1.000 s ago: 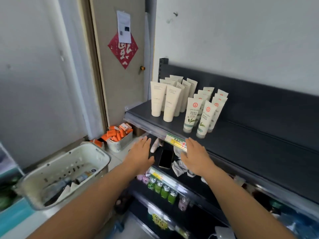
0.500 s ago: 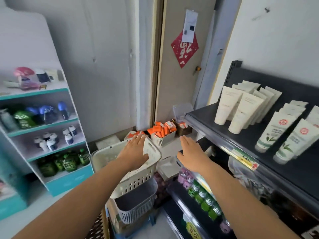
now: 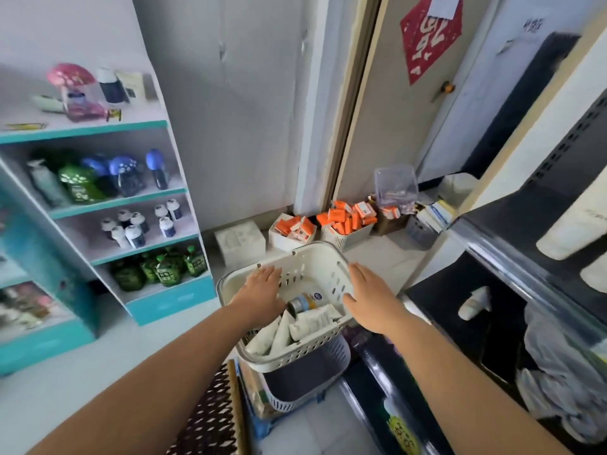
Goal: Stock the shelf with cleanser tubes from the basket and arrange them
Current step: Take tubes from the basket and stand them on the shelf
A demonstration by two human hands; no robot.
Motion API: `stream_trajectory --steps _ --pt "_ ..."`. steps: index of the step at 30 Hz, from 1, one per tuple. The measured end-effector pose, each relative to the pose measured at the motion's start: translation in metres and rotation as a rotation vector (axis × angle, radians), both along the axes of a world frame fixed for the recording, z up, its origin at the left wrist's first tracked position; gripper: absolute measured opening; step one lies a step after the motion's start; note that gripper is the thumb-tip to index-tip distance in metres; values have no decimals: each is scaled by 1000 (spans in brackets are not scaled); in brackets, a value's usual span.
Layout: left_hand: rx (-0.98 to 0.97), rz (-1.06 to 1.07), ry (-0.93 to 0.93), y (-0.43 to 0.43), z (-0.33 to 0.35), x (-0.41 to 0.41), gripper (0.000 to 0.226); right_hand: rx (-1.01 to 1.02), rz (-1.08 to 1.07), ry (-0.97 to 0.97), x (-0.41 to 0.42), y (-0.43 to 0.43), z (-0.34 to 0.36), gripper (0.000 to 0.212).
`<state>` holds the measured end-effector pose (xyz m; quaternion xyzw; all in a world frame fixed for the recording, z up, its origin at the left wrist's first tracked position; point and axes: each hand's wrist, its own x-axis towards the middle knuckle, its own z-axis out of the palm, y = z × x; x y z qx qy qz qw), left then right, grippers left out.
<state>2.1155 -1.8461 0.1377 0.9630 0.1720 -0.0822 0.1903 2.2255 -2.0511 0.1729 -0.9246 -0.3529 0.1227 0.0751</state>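
A white perforated basket (image 3: 315,261) sits low at centre on a dark grey basket (image 3: 305,372). Inside it lie several white cleanser tubes (image 3: 308,320) and a small jar with a blue-and-yellow label (image 3: 303,302). My left hand (image 3: 262,295) hovers over the basket's left half, fingers straight and spread, holding nothing. My right hand (image 3: 371,297) is over the basket's right rim, fingers straight, also holding nothing. The dark shelf (image 3: 512,224) at the right edge carries cream tubes (image 3: 571,231), only partly in view.
A teal and white rack (image 3: 115,205) with bottles stands at left. Small baskets of orange boxes (image 3: 345,221) sit on the floor by the door (image 3: 410,110). Lower dark shelves (image 3: 460,323) at right hold a small white tube and crumpled plastic. A patterned mat (image 3: 210,418) lies below.
My view has swung left and down from the shelf to the basket. Both hands have moved from the shelf edge to above the white basket, still holding nothing.
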Motion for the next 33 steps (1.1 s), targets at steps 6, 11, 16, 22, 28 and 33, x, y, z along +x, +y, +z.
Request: stream_trajectory --steps 6,11,16,22,28,33 --pt "-120 83 119 18 -47 13 71 -87 40 121 31 38 -32 68" --pt "-188 153 212 32 -88 28 69 -146 54 314 61 69 -74 60" --pt "-283 232 375 37 -131 50 61 -201 -54 503 87 87 -123 41" --pt "-345 262 487 29 -177 76 53 -396 -154 661 94 93 -195 47" --pt "-323 314 458 17 -208 102 34 -404 -366 774 96 95 -232 70" --pt "-238 426 424 6 -219 110 33 -275 -555 828 107 95 -245 69"
